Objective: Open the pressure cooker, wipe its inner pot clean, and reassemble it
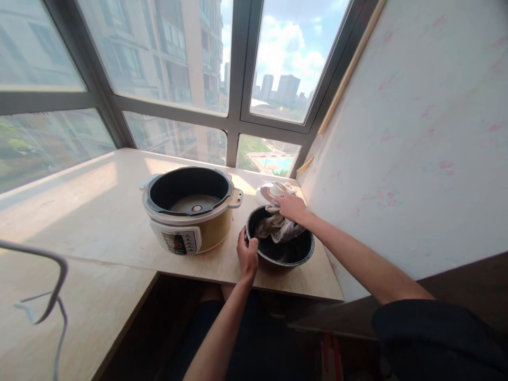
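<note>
A dark round inner pot (286, 256) sits tilted slightly near the front edge of the ledge. My left hand (247, 256) grips its left rim, thumb over the edge and fingers on the outer wall. At the far rim, my right hand (292, 206) is closed on a crumpled, patterned cloth (281, 228), which hangs down into the pot. To the left stands a white and gold electric pressure cooker (214, 227) without a lid, its dark inside showing. Behind the pot lies a white lid (266, 192), partly hidden by my right hand.
The pale ledge (95, 222) runs along grey-framed windows (235, 69). A wallpapered wall (413, 159) rises close on the right. A bent grey metal tube (59, 270) with a cable is at the left. Below the ledge's front edge it is dark.
</note>
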`<state>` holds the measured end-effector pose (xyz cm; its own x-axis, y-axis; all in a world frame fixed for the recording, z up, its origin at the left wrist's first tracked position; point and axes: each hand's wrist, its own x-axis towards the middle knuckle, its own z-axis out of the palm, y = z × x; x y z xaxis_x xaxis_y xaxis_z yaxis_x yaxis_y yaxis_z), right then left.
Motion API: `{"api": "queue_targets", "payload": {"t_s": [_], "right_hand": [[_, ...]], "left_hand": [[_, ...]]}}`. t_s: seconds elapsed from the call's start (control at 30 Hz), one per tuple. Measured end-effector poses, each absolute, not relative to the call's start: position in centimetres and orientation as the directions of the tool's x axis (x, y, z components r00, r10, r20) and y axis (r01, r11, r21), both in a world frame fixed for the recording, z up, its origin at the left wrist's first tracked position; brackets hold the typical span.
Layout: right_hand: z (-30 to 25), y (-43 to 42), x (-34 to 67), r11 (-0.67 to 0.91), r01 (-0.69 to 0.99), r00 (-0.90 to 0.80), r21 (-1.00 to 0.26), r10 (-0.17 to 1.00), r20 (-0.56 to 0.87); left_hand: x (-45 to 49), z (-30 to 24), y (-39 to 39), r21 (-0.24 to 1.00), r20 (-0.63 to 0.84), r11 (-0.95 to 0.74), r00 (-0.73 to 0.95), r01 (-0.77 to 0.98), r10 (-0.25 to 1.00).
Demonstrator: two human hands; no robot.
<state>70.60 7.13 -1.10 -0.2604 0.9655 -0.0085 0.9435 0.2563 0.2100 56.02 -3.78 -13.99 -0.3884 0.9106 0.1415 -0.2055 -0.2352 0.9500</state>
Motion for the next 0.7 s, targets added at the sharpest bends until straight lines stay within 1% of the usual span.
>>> {"api": "queue_targets", "payload": {"t_s": [0.07,0.13,0.23,0.3,0.4,0.5,0.63,0.7], "right_hand": [[-0.9,6.8,72.4,0.222,0.950,-0.220,0.217,0.975,-0.032],[-0.5,6.2,74.1,0.159,0.965,-0.145,0.208,0.986,-0.082],[-0.1,4.6,76.5,0.088,0.987,-0.065,0.136,0.984,-0.164],[-0.2,3.0,77.8,0.072,0.995,-0.058,0.072,0.983,-0.176],[-0.7,0.0,79.2,0.073,0.997,-0.072,0.006,0.988,-0.138],[-0.8,-2.5,79.4,0.113,0.992,-0.117,-0.050,0.990,-0.079],[0.5,-3.5,78.2,0.179,0.955,-0.176,-0.237,0.984,0.035],[1.2,-2.8,77.2,0.215,0.934,-0.188,-0.285,0.975,0.120]], "left_hand": [[56.1,-14.0,-3.8,0.951,0.161,-0.250,-0.398,-0.183,0.903],[56.2,-14.1,-3.8,0.955,0.168,-0.250,-0.402,-0.162,0.900],[56.2,-14.3,-3.9,0.959,0.153,-0.235,-0.409,-0.157,0.900],[56.2,-14.4,-3.9,0.956,0.133,-0.227,-0.417,-0.184,0.899],[56.4,-14.6,-3.9,0.950,0.114,-0.222,-0.423,-0.217,0.899],[56.4,-14.7,-3.9,0.955,0.138,-0.232,-0.420,-0.183,0.897],[56.4,-14.7,-3.9,0.953,0.171,-0.256,-0.414,-0.161,0.894],[56.4,-14.7,-3.9,0.952,0.173,-0.259,-0.412,-0.162,0.894]]}}
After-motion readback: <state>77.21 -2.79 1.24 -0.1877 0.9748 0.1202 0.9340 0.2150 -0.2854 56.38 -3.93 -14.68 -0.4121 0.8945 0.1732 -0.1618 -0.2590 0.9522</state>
